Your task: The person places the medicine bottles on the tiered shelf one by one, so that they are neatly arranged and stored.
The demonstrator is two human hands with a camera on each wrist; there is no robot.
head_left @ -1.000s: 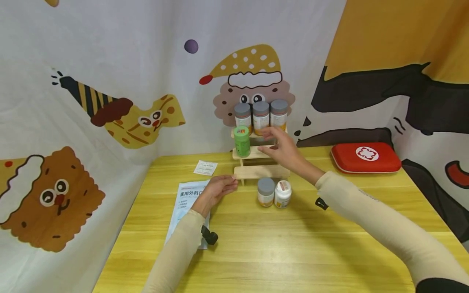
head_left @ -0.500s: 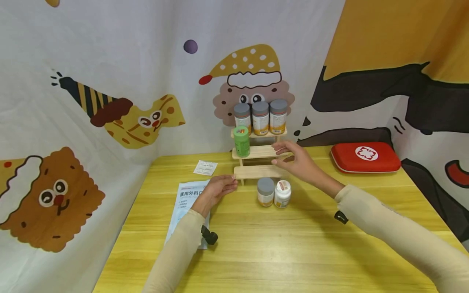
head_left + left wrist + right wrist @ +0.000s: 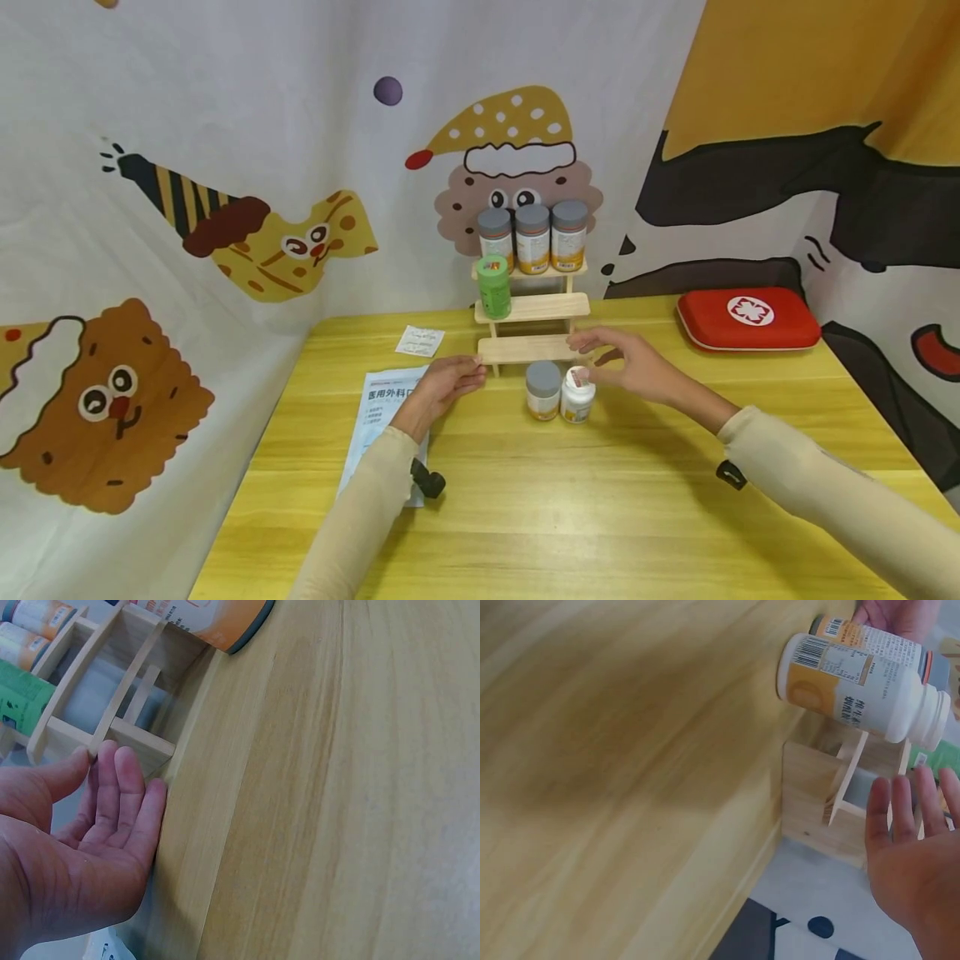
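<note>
My left hand pinches the left end of the lowest board of a three-step wooden stand; in the left wrist view thumb and forefinger meet at the board's end. In front of the stand, a white-capped pill bottle and a grey-lidded bottle stand side by side. Beside the white-capped bottle is my right hand, fingers spread and holding nothing; the right wrist view shows a gap between hand and bottle. A green bottle stands at the middle step's left end.
Three grey-lidded bottles line the top step. To the right lies a red first-aid case. A pale blue mask packet lies partly under my left arm, with a small white sachet behind it. A patterned curtain backs the table.
My right hand has moved from the top bottles down and rightward, past the middle step, to beside the white-capped bottle. The left hand has stayed at the stand, and the bottles stand where they were.
</note>
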